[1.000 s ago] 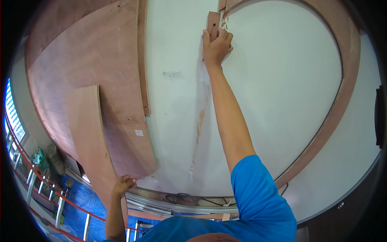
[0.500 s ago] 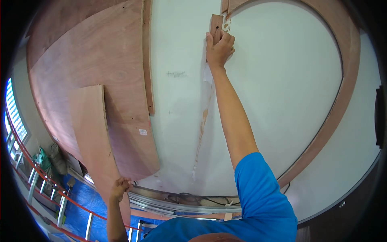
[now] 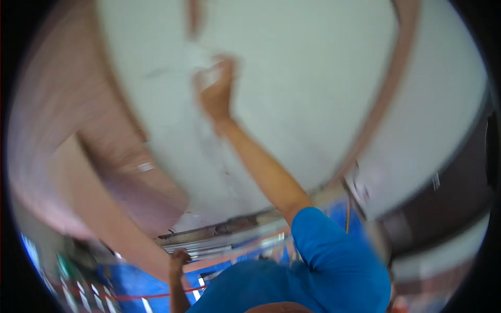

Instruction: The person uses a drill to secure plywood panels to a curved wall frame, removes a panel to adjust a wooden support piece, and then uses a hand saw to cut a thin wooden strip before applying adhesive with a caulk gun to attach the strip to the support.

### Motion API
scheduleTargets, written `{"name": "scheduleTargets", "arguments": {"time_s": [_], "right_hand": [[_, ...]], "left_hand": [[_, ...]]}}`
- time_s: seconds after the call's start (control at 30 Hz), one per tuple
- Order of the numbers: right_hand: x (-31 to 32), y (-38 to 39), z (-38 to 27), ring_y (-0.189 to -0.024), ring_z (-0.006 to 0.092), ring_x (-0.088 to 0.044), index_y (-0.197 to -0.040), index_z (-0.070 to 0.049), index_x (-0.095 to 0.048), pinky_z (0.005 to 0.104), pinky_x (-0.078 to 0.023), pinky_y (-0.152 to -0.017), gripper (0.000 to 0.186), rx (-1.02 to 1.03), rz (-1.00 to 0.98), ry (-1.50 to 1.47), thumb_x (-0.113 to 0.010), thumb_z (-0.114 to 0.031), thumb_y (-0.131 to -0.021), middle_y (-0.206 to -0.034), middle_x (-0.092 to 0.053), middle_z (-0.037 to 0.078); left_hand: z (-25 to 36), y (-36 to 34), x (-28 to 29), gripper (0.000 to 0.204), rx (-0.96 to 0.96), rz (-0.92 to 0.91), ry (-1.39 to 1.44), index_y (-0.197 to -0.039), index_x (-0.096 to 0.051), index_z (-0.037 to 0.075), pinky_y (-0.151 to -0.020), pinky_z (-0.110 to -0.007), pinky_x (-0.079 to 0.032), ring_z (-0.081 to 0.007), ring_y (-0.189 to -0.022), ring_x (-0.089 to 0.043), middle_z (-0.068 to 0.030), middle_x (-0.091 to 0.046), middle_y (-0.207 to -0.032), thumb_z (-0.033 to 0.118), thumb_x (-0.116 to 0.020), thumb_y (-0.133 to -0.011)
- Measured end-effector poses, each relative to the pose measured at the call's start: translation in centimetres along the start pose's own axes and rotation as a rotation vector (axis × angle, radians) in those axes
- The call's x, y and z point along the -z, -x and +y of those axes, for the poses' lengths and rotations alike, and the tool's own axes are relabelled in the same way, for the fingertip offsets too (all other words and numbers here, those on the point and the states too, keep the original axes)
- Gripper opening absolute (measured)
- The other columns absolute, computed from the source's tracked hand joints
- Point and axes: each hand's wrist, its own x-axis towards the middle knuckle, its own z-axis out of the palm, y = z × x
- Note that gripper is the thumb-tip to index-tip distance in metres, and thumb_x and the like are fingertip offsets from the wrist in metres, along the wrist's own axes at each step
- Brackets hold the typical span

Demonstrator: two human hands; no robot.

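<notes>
My right hand [image 3: 216, 96], blurred by motion, is raised in front of the pale wall panel [image 3: 282, 94]. Its thumb and fingers look apart, with a whitish patch showing between them that I cannot make out. Just above it, a short brown wooden block [image 3: 194, 18] rests against the panel, separate from the fingers. Low on the left, my left hand [image 3: 180, 258] is closed on the edge of a long, curved plywood strip [image 3: 107, 208]. The strip leans up to the left, over a larger plywood sheet [image 3: 125, 156].
A curved wooden border [image 3: 383, 99] rims the pale panel on the right. Metal channels [image 3: 224, 245] lie along the wall's foot, near blue floor sheeting [image 3: 125, 276]. A red-edged ladder or rail [image 3: 130, 297] is at lower left. Dark panelling [image 3: 433, 203] stands at right.
My right hand has come off the wooden block and dropped below it. The whole view has swung and blurred. My left hand keeps its hold on the plywood strip.
</notes>
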Motion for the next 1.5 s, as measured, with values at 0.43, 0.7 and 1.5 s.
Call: {"name": "scheduleTargets", "arguments": {"time_s": [0.43, 0.7, 1.5], "right_hand": [[48.2, 47.4, -26.1, -0.099, 0.0319, -0.071, -0.108, -0.004, -0.074, 0.0432, -0.055, -0.087, 0.024, -1.160, -0.377, 0.620, -0.069, -0.023, -0.094, -0.104, -0.074, 0.015], [63.2, 55.6, -50.5, -0.088, 0.0140, -0.066, -0.119, -0.002, -0.069, 0.0323, -0.054, -0.079, 0.025, -0.964, 1.047, 1.033, -0.065, -0.021, -0.103, -0.099, -0.072, 0.006], [99.8, 61.2, -81.3, -0.099, 0.0292, -0.069, -0.130, 0.008, -0.055, 0.0453, -0.060, -0.081, 0.078, -0.633, 2.343, 0.920, -0.094, -0.028, -0.073, -0.120, -0.067, 0.020]], "left_hand": [[-4.9, -14.3, -2.7, 0.037, 0.477, -1.136, -1.306, -0.089, -0.069, 0.006, -0.055, -0.032, -0.049, -0.0177, -0.060, -0.063, -0.0077, -0.069, -0.073, 0.040, -0.061, -0.100], [-2.2, -10.7, -30.0, 0.041, 0.096, -1.534, -1.289, -0.069, -0.066, 0.007, -0.050, -0.029, -0.040, -0.0138, -0.055, -0.057, -0.0042, -0.064, -0.065, 0.035, -0.062, -0.100], [-16.6, 58.2, -43.5, 0.023, -0.120, -2.711, -1.022, -0.119, -0.068, -0.003, -0.085, -0.028, -0.054, -0.0125, -0.095, -0.068, -0.0064, -0.073, -0.099, 0.002, -0.065, -0.096]]}}
